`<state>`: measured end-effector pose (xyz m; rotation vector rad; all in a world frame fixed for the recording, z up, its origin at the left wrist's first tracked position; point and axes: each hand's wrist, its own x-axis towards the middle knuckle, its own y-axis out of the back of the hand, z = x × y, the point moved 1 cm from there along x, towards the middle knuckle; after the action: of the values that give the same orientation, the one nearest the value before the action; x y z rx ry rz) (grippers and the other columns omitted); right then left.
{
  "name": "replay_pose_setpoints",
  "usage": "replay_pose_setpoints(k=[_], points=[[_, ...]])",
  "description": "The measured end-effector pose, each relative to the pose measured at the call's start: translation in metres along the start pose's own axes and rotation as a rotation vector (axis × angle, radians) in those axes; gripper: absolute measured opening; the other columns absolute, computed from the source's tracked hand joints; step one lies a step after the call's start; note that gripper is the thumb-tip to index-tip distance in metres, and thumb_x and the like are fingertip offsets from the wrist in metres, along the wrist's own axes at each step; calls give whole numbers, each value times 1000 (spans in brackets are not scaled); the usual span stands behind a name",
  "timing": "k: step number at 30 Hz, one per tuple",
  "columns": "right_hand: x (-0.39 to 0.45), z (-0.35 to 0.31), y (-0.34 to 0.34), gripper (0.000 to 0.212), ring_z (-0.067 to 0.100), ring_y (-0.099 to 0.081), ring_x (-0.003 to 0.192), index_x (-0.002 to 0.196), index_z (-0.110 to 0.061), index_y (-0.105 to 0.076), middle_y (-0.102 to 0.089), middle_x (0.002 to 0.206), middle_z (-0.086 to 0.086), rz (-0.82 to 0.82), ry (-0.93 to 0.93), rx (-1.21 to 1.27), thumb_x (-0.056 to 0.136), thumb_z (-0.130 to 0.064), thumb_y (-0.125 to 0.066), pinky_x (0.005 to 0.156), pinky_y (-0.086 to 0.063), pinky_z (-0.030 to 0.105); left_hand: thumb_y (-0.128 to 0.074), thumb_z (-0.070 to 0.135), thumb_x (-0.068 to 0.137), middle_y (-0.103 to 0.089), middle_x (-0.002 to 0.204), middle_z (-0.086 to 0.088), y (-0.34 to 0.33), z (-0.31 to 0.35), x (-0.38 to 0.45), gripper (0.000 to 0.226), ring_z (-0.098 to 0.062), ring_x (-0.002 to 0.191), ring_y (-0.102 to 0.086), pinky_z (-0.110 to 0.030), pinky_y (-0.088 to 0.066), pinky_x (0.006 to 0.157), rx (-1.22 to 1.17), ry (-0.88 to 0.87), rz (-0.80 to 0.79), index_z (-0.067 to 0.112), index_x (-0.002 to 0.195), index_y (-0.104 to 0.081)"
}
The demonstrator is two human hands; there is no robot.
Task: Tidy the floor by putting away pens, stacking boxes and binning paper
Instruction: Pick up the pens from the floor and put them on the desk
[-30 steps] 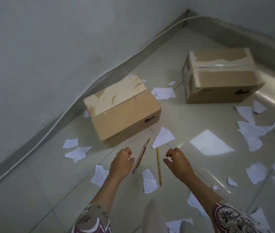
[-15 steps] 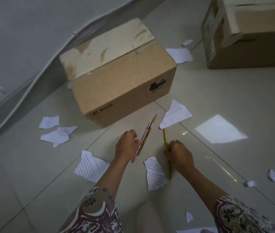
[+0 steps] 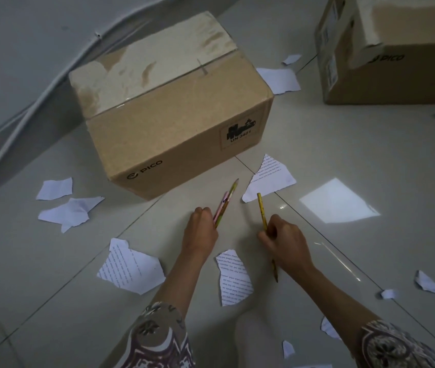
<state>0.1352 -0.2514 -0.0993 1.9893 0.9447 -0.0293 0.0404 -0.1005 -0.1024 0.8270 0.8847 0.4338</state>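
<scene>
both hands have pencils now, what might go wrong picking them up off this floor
1. The left hand grips two pencils near their lower ends, so one might slip out as they lift.
2. The right hand holds the yellow pencil mid-shaft, leaving no free fingers for the torn paper lying between the hands.
3. Paper scraps cover the glossy tiled floor close to the person; stepping on one could cause a slip.
</scene>
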Motion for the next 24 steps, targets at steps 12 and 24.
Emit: replay_pose_setpoints(k=[12,24], points=[[-4,3,9,18,20,-42,49,72,-2,-49,-46,52,5,102,16,70,80,-12,-61,49,-32,28,-33,2,95,-60,106,-24,6,7,-2,13,-39,93,-56,-42,-38,88,-121,-35,89,1,108,-34],[6,29,29,18,24,-49,53,74,-3,-48,-53,59,10,155,-80,155,83,-13,-60,52,-45,38,-63,18,84,-66,97,-13,-21,46,11,25,-32,101,-57,-33,-29,87,-88,7,-148,17,67,-44]])
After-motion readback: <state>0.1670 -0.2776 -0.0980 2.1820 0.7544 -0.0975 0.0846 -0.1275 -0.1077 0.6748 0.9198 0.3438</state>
